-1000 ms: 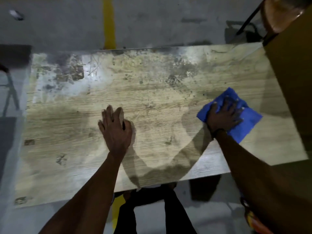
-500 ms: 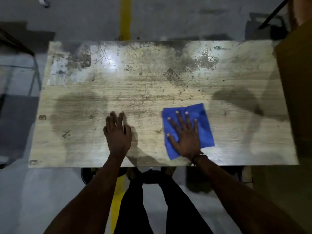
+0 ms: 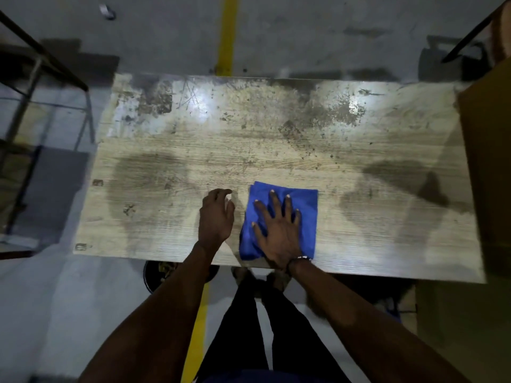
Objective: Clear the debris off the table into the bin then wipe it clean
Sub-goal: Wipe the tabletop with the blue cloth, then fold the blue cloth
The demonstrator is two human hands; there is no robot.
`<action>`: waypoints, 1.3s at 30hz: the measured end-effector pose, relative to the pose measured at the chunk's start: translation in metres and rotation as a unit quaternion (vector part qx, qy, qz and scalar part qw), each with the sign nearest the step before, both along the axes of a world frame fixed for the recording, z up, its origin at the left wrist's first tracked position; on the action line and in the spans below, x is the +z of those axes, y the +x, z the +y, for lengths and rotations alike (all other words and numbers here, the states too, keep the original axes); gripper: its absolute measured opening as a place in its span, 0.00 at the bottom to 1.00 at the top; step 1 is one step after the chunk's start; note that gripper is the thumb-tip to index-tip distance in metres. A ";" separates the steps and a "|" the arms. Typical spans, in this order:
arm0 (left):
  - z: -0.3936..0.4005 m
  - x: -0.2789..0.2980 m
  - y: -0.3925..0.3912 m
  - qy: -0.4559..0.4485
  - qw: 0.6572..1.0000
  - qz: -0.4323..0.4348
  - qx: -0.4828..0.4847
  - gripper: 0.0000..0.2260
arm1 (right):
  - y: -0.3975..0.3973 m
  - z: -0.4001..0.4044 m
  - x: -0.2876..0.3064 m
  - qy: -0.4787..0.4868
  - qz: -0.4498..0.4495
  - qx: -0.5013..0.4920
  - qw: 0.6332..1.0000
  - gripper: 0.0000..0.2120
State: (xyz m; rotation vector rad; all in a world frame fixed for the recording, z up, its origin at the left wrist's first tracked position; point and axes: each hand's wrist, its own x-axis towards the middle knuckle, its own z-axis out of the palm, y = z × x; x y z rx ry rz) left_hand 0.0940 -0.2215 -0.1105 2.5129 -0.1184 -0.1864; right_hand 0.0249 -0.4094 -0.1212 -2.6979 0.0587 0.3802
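Right hand [image 3: 279,239] flat on cloth [image 3: 307,214], left hand [image 3: 215,217] curled

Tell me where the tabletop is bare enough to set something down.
Bare: the table right of the blue cloth, left of the left hand, and the far strip. Crowded: near edge centre, where the right hand presses the cloth.

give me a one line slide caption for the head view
Right hand presses a blue cloth flat on the stained wooden table, left hand resting beside it.

Grey concrete floor [image 3: 304,31], yellow painted line [image 3: 227,34]; metal frame [image 3: 33,78] left; dim light.
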 end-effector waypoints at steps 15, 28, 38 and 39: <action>-0.054 0.009 0.076 0.014 0.981 0.116 -0.154 0.08 | 0.057 -0.132 0.006 0.074 0.003 -0.137 0.988 0.11; -0.066 0.006 0.096 -0.054 0.972 0.118 -0.194 0.08 | 0.059 -0.154 0.015 0.154 -0.006 -0.177 0.972 0.06; -0.071 0.018 0.104 -0.082 0.974 0.138 -0.163 0.05 | 0.058 -0.173 0.024 0.139 0.004 -0.163 0.977 0.04; -0.068 0.025 0.104 -0.102 0.972 0.142 -0.156 0.07 | 0.059 -0.176 0.029 0.145 0.001 -0.165 0.976 0.04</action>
